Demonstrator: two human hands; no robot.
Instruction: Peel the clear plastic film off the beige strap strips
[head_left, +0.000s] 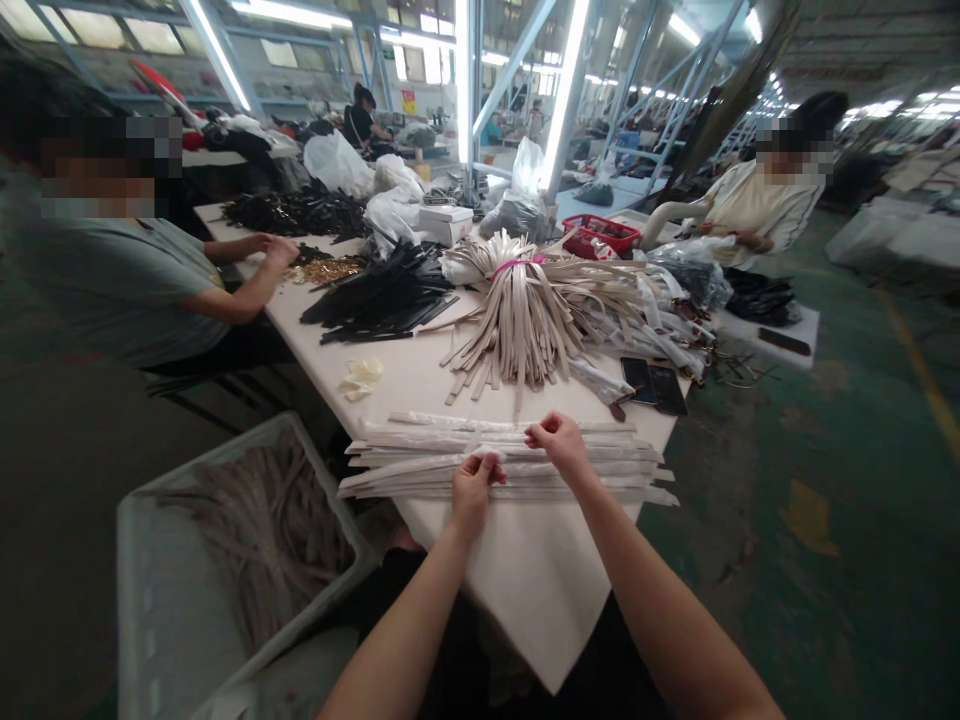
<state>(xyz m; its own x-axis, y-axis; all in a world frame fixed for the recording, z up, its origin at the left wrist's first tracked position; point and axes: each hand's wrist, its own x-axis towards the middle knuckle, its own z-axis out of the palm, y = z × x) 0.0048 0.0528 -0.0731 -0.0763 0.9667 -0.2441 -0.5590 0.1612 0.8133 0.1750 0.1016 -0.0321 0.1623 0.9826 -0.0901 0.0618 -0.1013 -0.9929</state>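
Observation:
Several long pale strips [405, 455] lie side by side across the near part of the table, with thin whitish film or paper showing along them. My left hand [472, 490] rests over the middle of the strips, thumb and fingers pinched together. A bit of white shows by its fingertips, too small to name. Just to the right and farther from me, my right hand [556, 442] is also closed in a pinch above the strips. What its fingers hold, if anything, I cannot make out. Beyond them, a bundle of beige straps [525, 320] is tied with a pink band [517, 263].
Black strips [382, 295] and a crumpled yellowish paper [361, 380] lie on the table [540, 590]. Two dark phone-like slabs [652, 385] sit near its right edge. A plastic bin [135, 560] of straps stands lower left. Co-workers sit left and right; a red basket [600, 238] is behind.

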